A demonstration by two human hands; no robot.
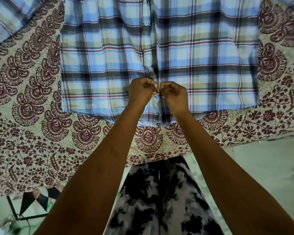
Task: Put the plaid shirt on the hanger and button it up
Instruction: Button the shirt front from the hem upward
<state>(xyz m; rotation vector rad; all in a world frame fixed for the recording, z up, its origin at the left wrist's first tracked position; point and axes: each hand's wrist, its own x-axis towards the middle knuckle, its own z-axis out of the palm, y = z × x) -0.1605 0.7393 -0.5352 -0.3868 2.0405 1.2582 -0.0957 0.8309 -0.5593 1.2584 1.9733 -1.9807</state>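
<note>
Mid-frame, my left hand (141,90) and right hand (172,93) pinch the plaid shirt (202,65) placket together; keeping both edges aligned should seat the button.

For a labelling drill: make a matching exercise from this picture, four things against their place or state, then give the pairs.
1. plaid shirt
2. left hand
3. right hand
4. patterned bedspread

A. pinches the placket's right edge
B. lies flat, front up
C. pinches the placket's left edge
D. spread beneath the shirt

Pairs: 1-B, 2-C, 3-A, 4-D
</note>
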